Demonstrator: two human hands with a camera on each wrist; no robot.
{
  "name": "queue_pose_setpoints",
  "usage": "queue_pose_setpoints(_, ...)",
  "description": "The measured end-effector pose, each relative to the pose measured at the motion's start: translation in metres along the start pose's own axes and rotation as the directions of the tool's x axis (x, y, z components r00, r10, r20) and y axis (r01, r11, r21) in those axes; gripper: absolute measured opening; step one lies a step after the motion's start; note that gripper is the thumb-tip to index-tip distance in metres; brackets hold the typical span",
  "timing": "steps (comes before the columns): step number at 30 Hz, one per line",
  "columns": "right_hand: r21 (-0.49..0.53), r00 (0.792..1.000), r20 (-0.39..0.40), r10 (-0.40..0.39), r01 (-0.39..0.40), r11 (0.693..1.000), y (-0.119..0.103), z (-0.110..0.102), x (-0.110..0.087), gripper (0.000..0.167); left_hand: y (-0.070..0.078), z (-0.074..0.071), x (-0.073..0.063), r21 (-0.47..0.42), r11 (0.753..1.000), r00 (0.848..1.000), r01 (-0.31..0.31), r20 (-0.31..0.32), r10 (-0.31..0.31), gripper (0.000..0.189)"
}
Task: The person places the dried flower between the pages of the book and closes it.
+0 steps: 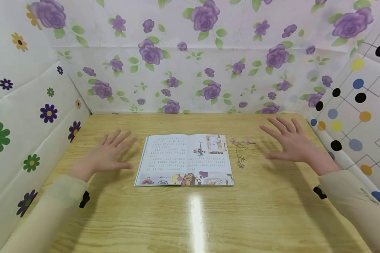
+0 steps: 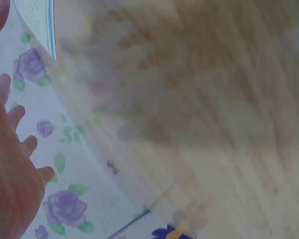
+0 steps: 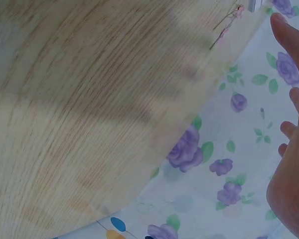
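Observation:
An open picture book (image 1: 169, 158) lies flat on the wooden table, text on its left page and pictures with text on its right. Just right of it rest small dried flower sprigs (image 1: 240, 151) with pink blossoms and thin stems. To the book's left my left hand (image 1: 109, 154) hovers with fingers spread, holding nothing. On the other side, my right hand (image 1: 288, 142) is held above the table, its fingers also spread and nothing in it; the sprigs are the closest thing to it. The right wrist view catches part of the sprigs (image 3: 229, 25).
The table (image 1: 164, 218) is enclosed by a rose-patterned sheet (image 1: 183, 80) behind, a flower-patterned one (image 1: 28, 116) at left and a dotted one (image 1: 351, 116) at right. Each wrist carries a black strap piece (image 1: 320, 192). Light glares off the table's front middle.

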State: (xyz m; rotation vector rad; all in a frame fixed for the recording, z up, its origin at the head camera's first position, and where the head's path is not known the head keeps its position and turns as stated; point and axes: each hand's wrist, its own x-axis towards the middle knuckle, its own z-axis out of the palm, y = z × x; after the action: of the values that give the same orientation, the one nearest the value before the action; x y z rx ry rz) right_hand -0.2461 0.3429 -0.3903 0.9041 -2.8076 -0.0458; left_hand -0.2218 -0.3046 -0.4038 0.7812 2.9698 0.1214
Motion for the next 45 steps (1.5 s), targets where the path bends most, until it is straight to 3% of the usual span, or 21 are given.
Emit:
queue_pose_setpoints(9, 0.014, 0.996, -0.060, -0.065, 0.066, 0.998, -0.004, 0.007, 0.013, 0.103, 0.021, 0.021, -0.001, -0.081, 0.997, 1.000, -0.016, -0.006, 0.015, 0.100)
queue_pose_setpoints(15, 0.030, 0.997, -0.031, -0.064, 0.065, 0.997, -0.006, 0.011, 0.021, 0.101, 0.030, 0.029, -0.005, -0.155, 0.988, 1.000, 0.000, 0.005, 0.000, 0.100)
queue_pose_setpoints(22, 0.046, 0.997, -0.016, -0.069, 0.070, 0.996, -0.010, 0.015, 0.030, 0.098, 0.039, 0.037, -0.011, -0.212, 0.977, 0.999, 0.020, -0.030, -0.027, 0.098)
queue_pose_setpoints(31, 0.081, 0.995, -0.001, -0.100, 0.099, 0.992, -0.014, 0.023, 0.039, 0.098, 0.056, 0.044, -0.013, -0.347, 0.936, 0.991, 0.052, -0.098, -0.091, 0.094)
queue_pose_setpoints(38, 0.108, 0.994, -0.015, -0.105, 0.106, 0.988, -0.020, 0.027, 0.045, 0.097, 0.068, 0.049, -0.016, -0.373, 0.923, 0.986, 0.094, -0.094, -0.139, 0.090)
queue_pose_setpoints(45, 0.122, 0.995, -0.002, -0.100, 0.099, 0.988, -0.021, 0.032, 0.051, 0.095, 0.070, 0.051, -0.019, -0.418, 0.905, 0.985, 0.075, -0.109, -0.132, 0.084)
